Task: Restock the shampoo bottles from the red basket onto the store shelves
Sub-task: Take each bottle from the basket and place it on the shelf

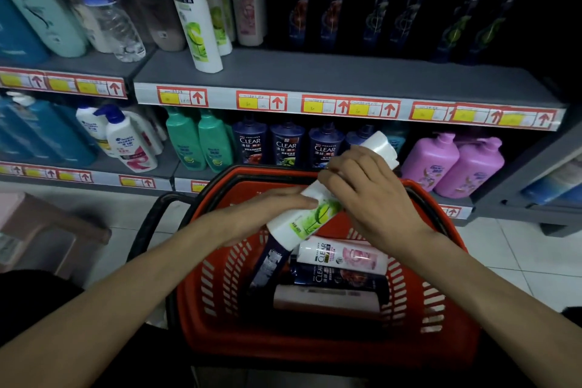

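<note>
- The left hand (261, 214) holds the lower half of a white bottle with a green leaf label (310, 214). One digit lies along the bottle's upper edge and the rest of the hand is behind and under it.
- The right hand (368, 189) is curled over the upper half of the same bottle, fingers wrapped across it just below the cap end.
- The bottle is tilted, base down to the left and cap up to the right. It is held clear above the far rim of the red basket (220, 293), with its cap in front of the lower shelf's stock.
- In the basket lie a white bottle with a pink label (343, 257), a dark CLEAR bottle (333, 277) beside it and a pale bottle (324, 299) nearest the person. A dark bottle (267, 264) leans against the left wall.
- The basket's far rim sits close to the lower shelf's front edge; its black handle (148, 224) juts out to the left.
- The upper shelf (362, 75) has a broad bare strip along its front edge, from the middle out to the right.
- On that shelf a matching white-and-green bottle (198, 25) stands near the front. A row of black CLEAR bottles (346, 3) stands at the back right.
- The lower shelf is filled to its edge: teal bottles (195, 142), navy pump bottles (286, 145) and purple bottles (456, 164).
- Bare tiled floor (519, 246) lies to the right of the basket, and a pink stool (37, 224) stands to the left.
</note>
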`<state>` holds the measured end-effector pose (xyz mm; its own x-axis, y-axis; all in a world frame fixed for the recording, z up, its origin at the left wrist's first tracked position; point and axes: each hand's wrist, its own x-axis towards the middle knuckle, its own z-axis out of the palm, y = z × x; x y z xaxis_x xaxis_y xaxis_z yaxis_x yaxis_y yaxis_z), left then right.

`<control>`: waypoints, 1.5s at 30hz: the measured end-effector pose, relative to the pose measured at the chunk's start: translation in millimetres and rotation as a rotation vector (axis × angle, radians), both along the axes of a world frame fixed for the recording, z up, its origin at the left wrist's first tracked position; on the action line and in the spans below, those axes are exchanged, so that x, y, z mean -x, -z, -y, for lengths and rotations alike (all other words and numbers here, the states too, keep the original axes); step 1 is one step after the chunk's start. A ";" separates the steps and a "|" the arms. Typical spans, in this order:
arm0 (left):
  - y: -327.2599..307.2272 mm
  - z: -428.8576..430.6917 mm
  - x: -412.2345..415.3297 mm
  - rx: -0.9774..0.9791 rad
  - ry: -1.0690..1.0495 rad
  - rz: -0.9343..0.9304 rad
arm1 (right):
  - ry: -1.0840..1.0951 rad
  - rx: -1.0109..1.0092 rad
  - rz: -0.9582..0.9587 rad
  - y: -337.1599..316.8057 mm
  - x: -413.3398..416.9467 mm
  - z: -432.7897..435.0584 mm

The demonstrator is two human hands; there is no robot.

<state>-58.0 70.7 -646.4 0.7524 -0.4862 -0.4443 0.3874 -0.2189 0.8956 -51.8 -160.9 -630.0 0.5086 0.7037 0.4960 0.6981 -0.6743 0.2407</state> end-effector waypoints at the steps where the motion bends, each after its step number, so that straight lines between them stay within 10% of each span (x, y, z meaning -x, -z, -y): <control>1: -3.9 1.6 2.8 0.026 -0.043 0.020 | 0.027 -0.032 0.012 -0.7 -1.4 -0.5; 16: -17.5 18.5 15.8 -0.209 -0.572 0.589 | 0.492 -0.523 -0.226 -27.0 -9.5 1.0; 23: -37.8 10.2 9.4 0.153 -0.691 0.285 | 0.384 -0.991 -1.087 -29.6 -13.2 -16.1; 40: -86.6 -44.0 -1.6 0.629 -0.792 0.073 | -0.080 -1.231 -1.648 -86.0 -19.4 -126.3; 45: -93.7 -75.3 -17.2 0.466 -0.841 0.139 | -0.085 -1.111 -1.562 -109.0 -33.2 -153.9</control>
